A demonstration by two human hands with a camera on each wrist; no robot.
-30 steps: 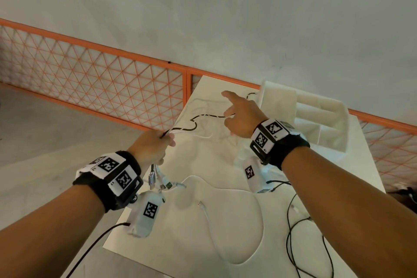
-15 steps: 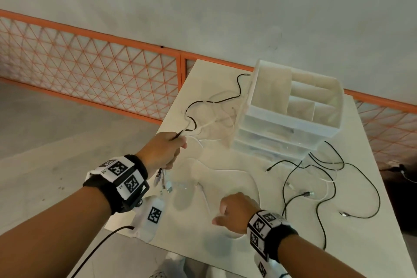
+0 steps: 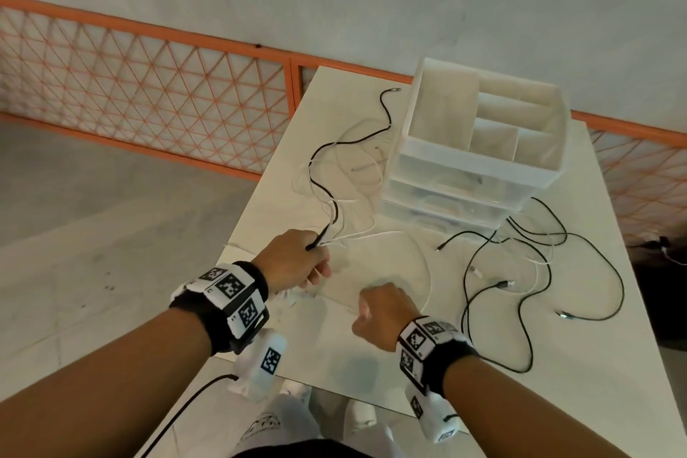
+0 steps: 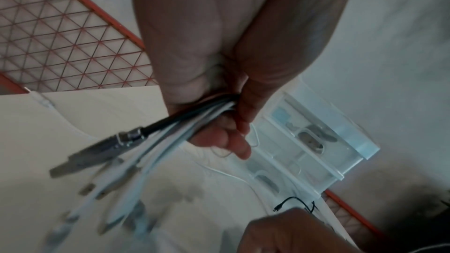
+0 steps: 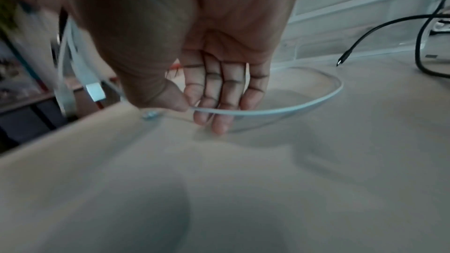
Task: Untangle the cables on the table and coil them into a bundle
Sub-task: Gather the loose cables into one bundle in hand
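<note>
A fistful of cable ends (image 4: 155,141), one black and several white, is gripped in the left hand (image 3: 293,260) just in front of the drawer unit (image 3: 479,156) on the white table (image 3: 580,342), with the plugs hanging down below the fist. The free lengths are seen trailing away from that fist toward the drawer unit, the black cable (image 3: 323,190) snaking along the unit's left side to a plug at the table's far edge. A single white cable (image 5: 280,110) is pinched between the thumb and fingertips (image 5: 219,120) of the right hand (image 3: 383,312), which is held nearer the front of the table than the drawer unit. From the pinch, the white cable is carried rightward and then curved back toward the foot of the drawer unit, so its long axis is laid roughly across the table. A separate tangle of black cables (image 3: 539,271) is left loose to the right of the drawer unit, nearer the right hand than the left. Gathering the pinched strand into the left fist appears to be the step in hand; most of the coiling is judged still to be done.
</note>
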